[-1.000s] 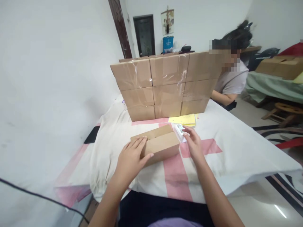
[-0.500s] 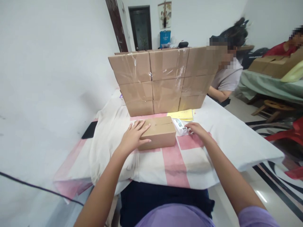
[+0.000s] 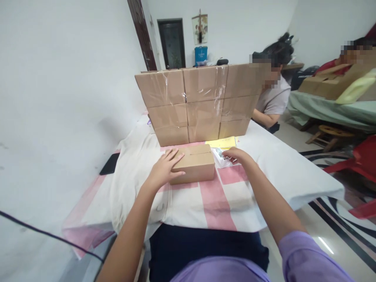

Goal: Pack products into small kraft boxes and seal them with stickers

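A closed brown cardboard box (image 3: pixel 195 170) lies in front of me on the cloth-covered table. My left hand (image 3: pixel 164 169) rests on its left end, fingers spread over the top and thumb on the front side. Just right of the box is a small white item (image 3: pixel 219 158) with a printed top. My right hand (image 3: pixel 236 155) is over its right part with fingers curled; the fingertips are partly hidden, so whether they grip it cannot be made out. Behind these lies a yellow sheet (image 3: pixel 221 142).
Several taped cardboard boxes (image 3: pixel 202 103) form a wall across the table's back. A black flat object (image 3: pixel 109 164) lies at the left edge. One person (image 3: pixel 273 100) sits behind at right; another is at a green-covered table (image 3: pixel 331 111). A red chair (image 3: pixel 364 160) stands right.
My right hand has moved left onto the small white item, its fingers more curled. My left hand stays on the box. The view has shifted slightly.
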Tool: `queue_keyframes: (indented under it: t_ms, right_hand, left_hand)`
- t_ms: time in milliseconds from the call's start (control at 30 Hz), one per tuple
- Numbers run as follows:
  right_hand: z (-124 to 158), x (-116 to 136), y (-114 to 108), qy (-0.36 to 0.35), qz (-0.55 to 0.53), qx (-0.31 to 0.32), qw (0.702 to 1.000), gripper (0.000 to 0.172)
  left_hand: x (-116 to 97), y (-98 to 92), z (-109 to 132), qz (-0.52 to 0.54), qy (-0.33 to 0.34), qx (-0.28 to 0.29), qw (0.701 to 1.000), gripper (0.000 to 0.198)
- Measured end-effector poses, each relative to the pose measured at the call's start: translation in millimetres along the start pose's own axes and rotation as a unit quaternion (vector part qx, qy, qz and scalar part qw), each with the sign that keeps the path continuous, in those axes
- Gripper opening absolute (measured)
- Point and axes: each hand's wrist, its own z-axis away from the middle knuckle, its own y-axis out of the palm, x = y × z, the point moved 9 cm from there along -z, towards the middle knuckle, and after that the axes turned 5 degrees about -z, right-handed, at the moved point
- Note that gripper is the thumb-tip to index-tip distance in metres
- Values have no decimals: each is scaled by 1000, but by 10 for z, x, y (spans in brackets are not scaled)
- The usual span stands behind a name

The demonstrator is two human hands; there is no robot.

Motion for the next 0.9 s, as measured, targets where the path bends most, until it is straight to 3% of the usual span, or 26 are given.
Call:
queue_keyframes:
  t_ms: [400, 900]
  right_hand:
    - [-68, -84, 67, -33, -52, -18, 998, 13]
    - [145, -290, -17, -155, -99, -55, 981, 22]
  left_hand:
    - [11, 40, 3, -23, -2, 5, 1000, 79]
    - [26, 75, 0, -32, -14, -44, 998, 78]
